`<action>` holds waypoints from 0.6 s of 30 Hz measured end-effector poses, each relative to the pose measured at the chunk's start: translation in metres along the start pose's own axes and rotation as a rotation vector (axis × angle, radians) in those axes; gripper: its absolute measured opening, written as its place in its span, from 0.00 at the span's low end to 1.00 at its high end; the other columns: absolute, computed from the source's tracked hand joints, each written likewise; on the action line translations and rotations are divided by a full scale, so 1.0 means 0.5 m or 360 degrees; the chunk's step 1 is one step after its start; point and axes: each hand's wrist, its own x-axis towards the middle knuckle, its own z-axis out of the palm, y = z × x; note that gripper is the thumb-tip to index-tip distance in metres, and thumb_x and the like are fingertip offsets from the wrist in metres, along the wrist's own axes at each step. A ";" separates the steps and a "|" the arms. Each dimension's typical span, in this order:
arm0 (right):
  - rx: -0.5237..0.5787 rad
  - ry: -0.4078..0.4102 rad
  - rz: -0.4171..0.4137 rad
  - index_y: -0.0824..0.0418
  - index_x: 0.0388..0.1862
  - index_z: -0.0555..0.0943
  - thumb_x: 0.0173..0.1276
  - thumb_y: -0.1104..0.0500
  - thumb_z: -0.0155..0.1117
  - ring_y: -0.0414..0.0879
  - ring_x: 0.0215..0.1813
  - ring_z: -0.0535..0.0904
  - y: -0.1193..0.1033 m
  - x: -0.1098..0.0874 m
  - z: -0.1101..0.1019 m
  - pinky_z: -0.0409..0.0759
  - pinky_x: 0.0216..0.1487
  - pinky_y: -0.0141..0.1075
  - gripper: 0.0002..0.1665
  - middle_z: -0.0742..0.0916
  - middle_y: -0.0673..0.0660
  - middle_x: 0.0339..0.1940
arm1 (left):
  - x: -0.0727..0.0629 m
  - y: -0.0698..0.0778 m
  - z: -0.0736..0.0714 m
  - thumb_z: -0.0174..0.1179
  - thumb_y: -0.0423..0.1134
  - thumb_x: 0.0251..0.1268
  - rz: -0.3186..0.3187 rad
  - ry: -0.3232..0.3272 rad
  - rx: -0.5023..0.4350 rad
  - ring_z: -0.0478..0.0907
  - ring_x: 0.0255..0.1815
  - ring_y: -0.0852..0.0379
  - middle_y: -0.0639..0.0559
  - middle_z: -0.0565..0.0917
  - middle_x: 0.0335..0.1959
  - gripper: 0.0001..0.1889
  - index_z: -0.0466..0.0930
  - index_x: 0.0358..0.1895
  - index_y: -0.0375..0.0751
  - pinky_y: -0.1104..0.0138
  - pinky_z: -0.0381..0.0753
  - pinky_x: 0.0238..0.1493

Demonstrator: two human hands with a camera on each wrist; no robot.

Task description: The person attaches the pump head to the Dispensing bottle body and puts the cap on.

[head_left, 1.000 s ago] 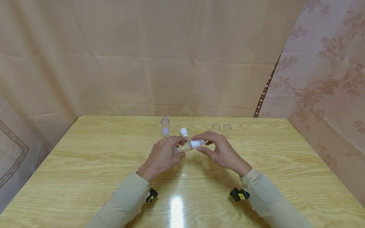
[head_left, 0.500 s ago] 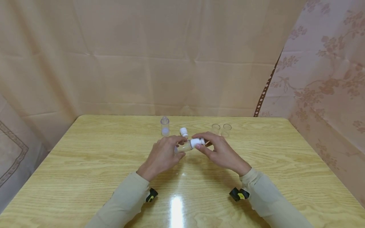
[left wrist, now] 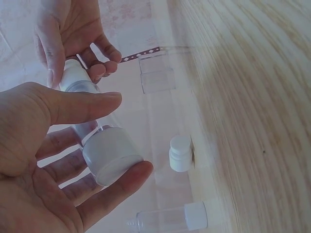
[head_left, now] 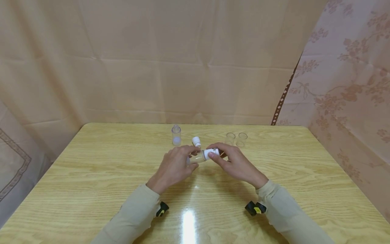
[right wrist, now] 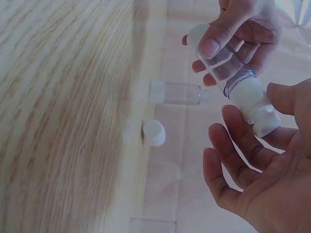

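Note:
Over the middle of the table both hands hold a clear cosmetic pump bottle, lying nearly level with its top toward the right. My left hand grips the clear body and the white base, thumb across the body and fingers beneath. At the other end, my right hand pinches the white pump top between thumb and forefinger; its remaining fingers are loosely bent below. A bluish-grey ring shows where the pump top meets the clear body.
Behind the hands stands another clear bottle with a white bottom. Beside it is a small white pump top. Two clear caps, a left one and a right one, stand farther right on the wooden table. A curtain hangs behind.
The white pump top has turned in my right fingers, and its side outlet has swung round. My right thumb has shifted slightly along the top. The left hand stays put.

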 end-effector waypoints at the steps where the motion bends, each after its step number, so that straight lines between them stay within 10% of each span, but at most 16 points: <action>1: -0.0005 0.0000 0.0000 0.57 0.58 0.82 0.80 0.52 0.57 0.49 0.47 0.82 0.001 0.000 0.000 0.81 0.49 0.46 0.16 0.87 0.48 0.47 | 0.000 0.000 0.000 0.76 0.33 0.56 0.0000 0.0001 -0.0001 0.85 0.40 0.52 0.48 0.88 0.46 0.21 0.85 0.55 0.39 0.55 0.85 0.36; 18: -0.0042 0.0008 0.0008 0.57 0.68 0.76 0.77 0.48 0.62 0.49 0.50 0.80 0.000 0.000 -0.003 0.80 0.53 0.47 0.26 0.85 0.50 0.47 | -0.001 0.000 0.000 0.76 0.33 0.56 -0.0003 -0.0006 0.0006 0.85 0.40 0.53 0.50 0.88 0.48 0.23 0.85 0.57 0.40 0.56 0.85 0.36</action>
